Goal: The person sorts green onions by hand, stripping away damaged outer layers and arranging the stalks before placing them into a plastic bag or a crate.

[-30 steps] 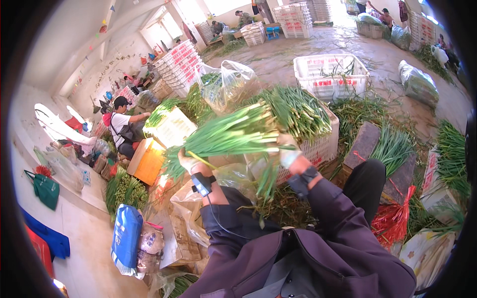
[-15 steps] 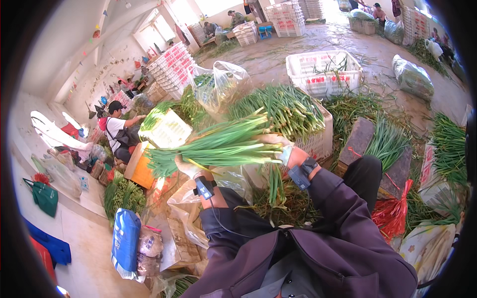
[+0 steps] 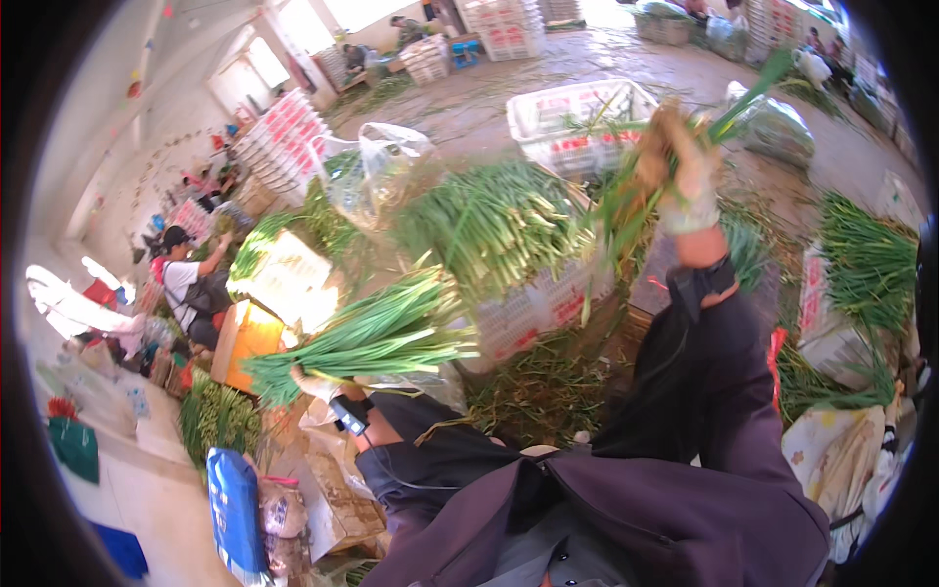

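Observation:
My left hand (image 3: pixel 315 384) is closed around the leafy end of a bunch of long green stalks (image 3: pixel 377 333), like garlic greens, with pale ends pointing right. Up at the right, my right hand (image 3: pixel 690 176) is raised with the arm stretched forward, gripping a handful of loose green and brownish leaves (image 3: pixel 636 205). That hand is smeared by motion. Between the hands, a white crate (image 3: pixel 523 318) carries a big heap of the same green stalks (image 3: pixel 489 220).
A white basket (image 3: pixel 538 152) with some leaves stands beyond the heap. Leaf scraps (image 3: pixel 538 391) lie before me. Clear plastic bags (image 3: pixel 377 176) and an orange box (image 3: pixel 246 342) are at the left. More greens (image 3: pixel 866 259) sit far right. Another person (image 3: pixel 186 279) works at the left.
My right hand has left the bunch and swung up and right, now with loose leaves in it. My left hand keeps the bunch, lower and further left. The view has shifted rightward.

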A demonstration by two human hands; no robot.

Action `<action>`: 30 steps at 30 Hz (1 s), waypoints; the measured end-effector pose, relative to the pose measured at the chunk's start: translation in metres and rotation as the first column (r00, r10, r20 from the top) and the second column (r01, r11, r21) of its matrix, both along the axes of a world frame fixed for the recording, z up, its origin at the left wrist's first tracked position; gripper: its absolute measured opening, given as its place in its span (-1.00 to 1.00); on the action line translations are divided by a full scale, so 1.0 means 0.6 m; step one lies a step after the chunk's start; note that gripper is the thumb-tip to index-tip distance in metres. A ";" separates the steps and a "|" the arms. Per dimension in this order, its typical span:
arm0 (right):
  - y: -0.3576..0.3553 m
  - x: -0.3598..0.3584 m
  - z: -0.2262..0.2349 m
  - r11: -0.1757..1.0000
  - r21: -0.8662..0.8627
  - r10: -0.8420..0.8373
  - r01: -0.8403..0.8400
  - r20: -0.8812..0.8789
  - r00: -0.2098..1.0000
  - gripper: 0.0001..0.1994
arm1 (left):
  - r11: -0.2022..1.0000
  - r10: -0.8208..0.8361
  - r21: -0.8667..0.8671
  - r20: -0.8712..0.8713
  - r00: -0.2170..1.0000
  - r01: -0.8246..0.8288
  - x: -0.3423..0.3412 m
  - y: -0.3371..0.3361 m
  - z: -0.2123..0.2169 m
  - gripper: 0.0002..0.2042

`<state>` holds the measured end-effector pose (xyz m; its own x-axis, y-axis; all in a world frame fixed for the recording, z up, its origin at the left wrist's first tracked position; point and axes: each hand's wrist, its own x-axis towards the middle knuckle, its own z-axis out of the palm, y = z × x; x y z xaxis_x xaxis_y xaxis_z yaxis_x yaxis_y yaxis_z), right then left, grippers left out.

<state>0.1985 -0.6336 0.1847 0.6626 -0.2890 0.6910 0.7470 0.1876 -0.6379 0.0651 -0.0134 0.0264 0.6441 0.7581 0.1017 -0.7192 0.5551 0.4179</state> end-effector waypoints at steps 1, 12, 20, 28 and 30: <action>-0.007 0.013 0.035 0.986 0.153 0.074 -0.071 -0.017 0.997 -0.86 | 0.998 -0.051 0.047 -0.009 0.999 0.051 -0.012 0.009 -0.002 -0.60; -0.072 0.268 -0.121 -0.025 -0.984 -0.543 -0.174 -0.133 0.829 -0.50 | 0.983 -0.161 0.112 0.113 0.981 0.148 0.104 -0.116 0.016 -0.58; 0.286 0.017 -0.163 0.276 -0.862 0.257 -0.426 -0.361 0.896 -0.36 | 0.888 -0.460 0.164 0.339 0.820 0.430 0.147 -0.179 0.018 -0.55; 0.253 0.054 -0.274 0.509 -0.535 0.433 -0.674 -0.518 0.738 -0.76 | 0.863 -0.358 0.410 0.088 0.929 0.294 0.148 -0.177 -0.013 -0.65; 0.254 0.057 -0.212 0.484 -0.483 0.383 -0.730 -0.633 0.673 -0.66 | 0.860 -0.507 0.235 0.499 0.703 0.454 0.167 -0.173 -0.009 -0.65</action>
